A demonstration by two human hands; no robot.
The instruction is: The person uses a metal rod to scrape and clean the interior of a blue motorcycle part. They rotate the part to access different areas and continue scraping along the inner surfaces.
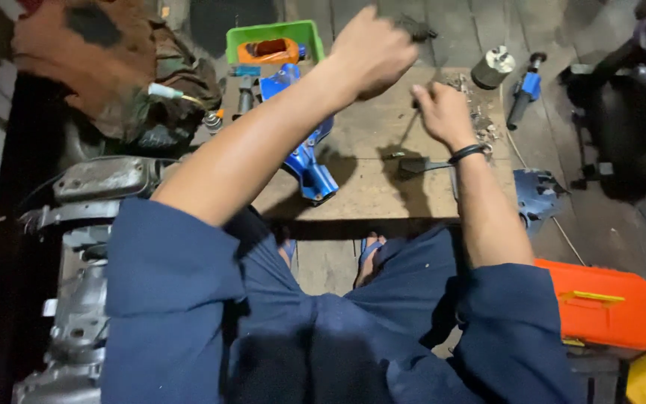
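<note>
dark blue trousers [323,329] and sleeves fill the bottom of the view, with two sandalled feet [368,254] just under the edge of a low wooden table [368,194]. both hands reach out over this table. the left hand [371,52] is raised above it, fingers curled shut around a small dark part [416,30] that pokes out past the knuckles. the right hand [443,112], a black band at its wrist, is closed on a thin dark tool [405,135] whose tip points down at the board; just beside the wrist lies a dark flat piece [413,166]. a blue metal bracket [304,153] lies on the table beneath the left forearm. at the far edge sits a green tray [274,34] holding an orange part [267,51]. to the right stand a grey metal cylinder [493,67] and a blue-handled tool [525,93]. an orange toolbox [596,303] lies by the right knee, and a grey engine casing [84,247] sits at the left
</note>
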